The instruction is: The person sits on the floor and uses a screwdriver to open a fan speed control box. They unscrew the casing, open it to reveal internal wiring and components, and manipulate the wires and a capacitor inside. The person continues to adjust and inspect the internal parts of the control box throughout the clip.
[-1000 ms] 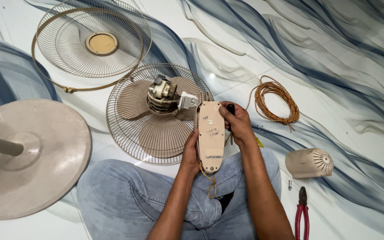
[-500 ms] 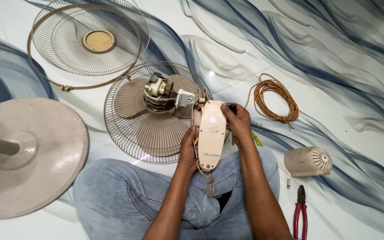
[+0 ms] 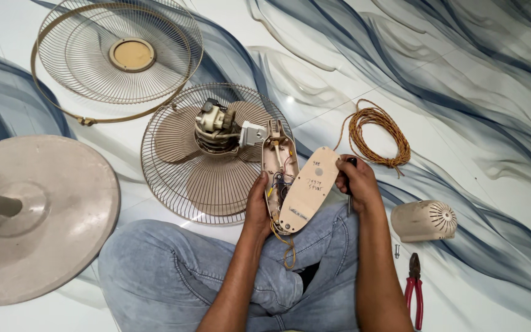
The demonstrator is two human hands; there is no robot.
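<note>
Switch housing: the long beige control box [image 3: 276,175] of a taken-apart fan lies open across the person's lap, its coloured wires [image 3: 281,184] showing; everything below is placed from it.
Cover plate: the flat oval lid [image 3: 310,187] is swung off to the housing's right, tilted, its lower end touching the housing's lower end.
Left hand: the left hand [image 3: 257,206] is curled around the housing's left wall, steadying it.
Right hand: the right hand [image 3: 354,181] pinches the lid's upper right edge; a dark tool handle [image 3: 351,163] seems tucked in the same fist, though I cannot tell what tool.
Step in hand: to my eye, the box is being opened to get at the wiring.
Next move calls for: probably setting the lid aside without tugging the yellow leads [image 3: 287,249] hanging from the housing's lower end.
Motor: the bare motor [image 3: 216,123] joins the housing's top end, resting on the blades and rear grille [image 3: 173,178].
Front grille: the front grille [image 3: 118,58] lies well up and left of the housing.
Base: the round stand base [image 3: 62,215] sits far to its left.
Cord: a coiled orange cord [image 3: 379,135] lies just right of the lid.
Motor cap: a vented beige cap [image 3: 424,220] lies further right.
Pliers: red-handled pliers [image 3: 414,286] lie below the cap, a small screw [image 3: 396,250] beside them.
</note>
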